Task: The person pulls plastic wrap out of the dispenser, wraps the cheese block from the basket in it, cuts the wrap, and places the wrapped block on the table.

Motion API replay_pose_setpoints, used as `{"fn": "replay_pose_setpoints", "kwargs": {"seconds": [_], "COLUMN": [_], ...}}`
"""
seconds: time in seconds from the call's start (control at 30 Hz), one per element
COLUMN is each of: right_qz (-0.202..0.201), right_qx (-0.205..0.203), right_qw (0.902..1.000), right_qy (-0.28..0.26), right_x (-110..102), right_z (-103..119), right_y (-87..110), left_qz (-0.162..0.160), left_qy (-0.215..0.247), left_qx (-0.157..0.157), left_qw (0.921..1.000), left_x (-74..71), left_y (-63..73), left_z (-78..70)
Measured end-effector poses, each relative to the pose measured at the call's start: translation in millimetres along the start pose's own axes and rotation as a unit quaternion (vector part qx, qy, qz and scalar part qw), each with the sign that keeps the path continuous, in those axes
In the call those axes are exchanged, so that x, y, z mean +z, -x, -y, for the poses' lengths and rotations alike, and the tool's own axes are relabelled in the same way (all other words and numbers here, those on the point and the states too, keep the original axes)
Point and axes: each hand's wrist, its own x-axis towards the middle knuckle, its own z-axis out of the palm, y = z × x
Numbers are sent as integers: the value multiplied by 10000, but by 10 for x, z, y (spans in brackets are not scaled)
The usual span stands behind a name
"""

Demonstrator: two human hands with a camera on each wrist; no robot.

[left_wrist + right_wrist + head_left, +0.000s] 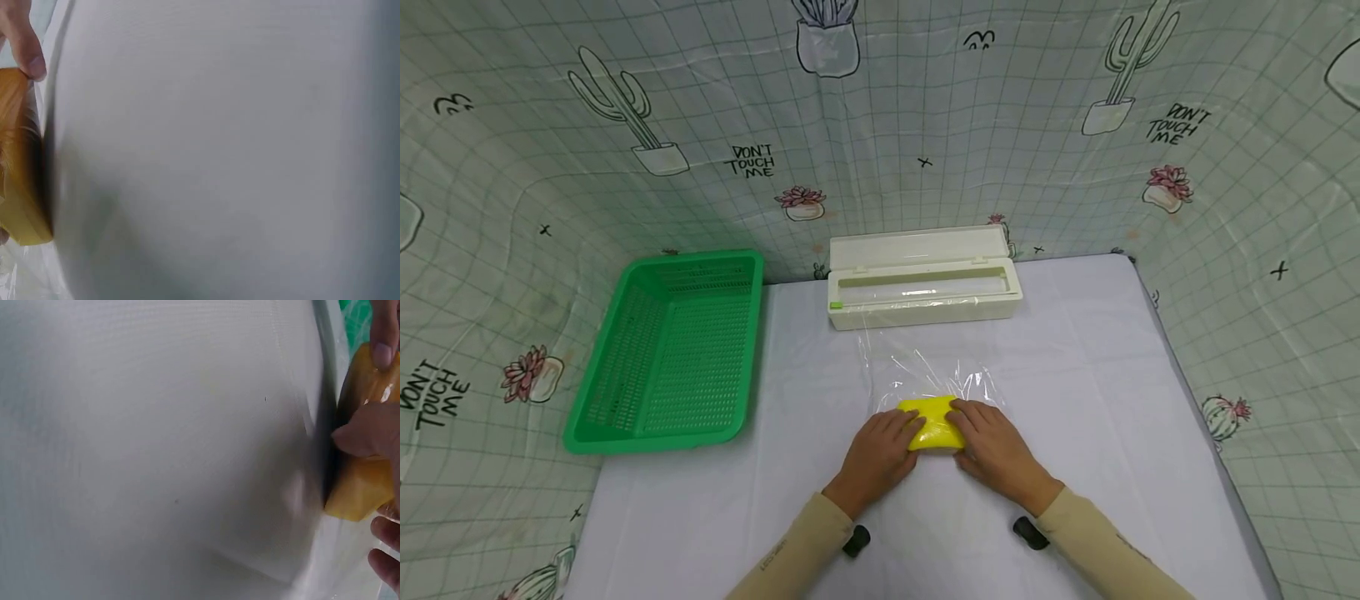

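Observation:
A yellow block (936, 425) with shiny cling film (925, 371) over it lies on the white-covered table in the head view. My left hand (883, 450) grips its left end, and my right hand (996, 446) holds the right end, fingers on top and thumbs toward the near side. The film stretches back from the block to a white cling film dispenser (925, 315), whose lid stands up. At the left edge of the left wrist view the block (25, 215) is partly cut off. A thumb presses the block (353, 497) in the right wrist view.
A green plastic basket (700, 350) stands on the left of the table (1097, 350), with nothing inside it. Patterned cloth (880, 117) hangs behind the table and along both sides. Two small black objects (856, 542) show beside the wrists.

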Motion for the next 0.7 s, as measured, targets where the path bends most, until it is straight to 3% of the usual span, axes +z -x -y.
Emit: {"fn": "replay_pose_setpoints", "kwargs": {"seconds": [0.23, 0.7], "right_qz": [-178, -214], "right_qx": [67, 188], "right_qw": [9997, 9991], "right_qy": [-144, -298], "right_x": [-58, -149], "right_z": [-34, -92], "right_y": [-53, -206], "left_qz": [-237, 115], "left_qy": [529, 166], "left_qx": [-91, -473], "left_qw": [9983, 9987], "left_x": [-44, -124], "left_y": [-51, -144], "left_z": [59, 120]}}
